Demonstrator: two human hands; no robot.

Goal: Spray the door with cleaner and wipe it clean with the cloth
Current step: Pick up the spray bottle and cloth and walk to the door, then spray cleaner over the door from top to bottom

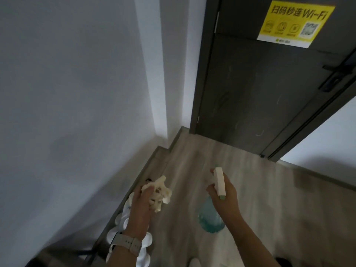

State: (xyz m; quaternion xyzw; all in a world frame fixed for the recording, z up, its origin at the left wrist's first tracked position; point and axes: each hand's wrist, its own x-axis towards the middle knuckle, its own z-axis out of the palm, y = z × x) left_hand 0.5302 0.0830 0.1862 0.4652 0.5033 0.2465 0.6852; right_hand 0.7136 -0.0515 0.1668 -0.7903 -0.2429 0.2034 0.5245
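Observation:
A dark grey door (pixel 256 97) fills the upper right, marked with pale streaks low down and bearing a yellow Wi-Fi sticker (pixel 294 24) near the top. My left hand (pixel 141 201) grips a crumpled cream cloth (pixel 161 191) low in the middle. My right hand (pixel 225 197) holds a spray bottle by its white head (pixel 219 182), whose nozzle faces the door; the bottle's teal body (pixel 210 216) hangs below the hand. Both hands are well short of the door.
A black lever handle (pixel 335 74) sticks out at the door's right edge. A white wall (pixel 67 93) runs along the left, meeting a wood-look floor (pixel 212 151). White cloth-like items (pixel 125 224) lie by the skirting under my left arm.

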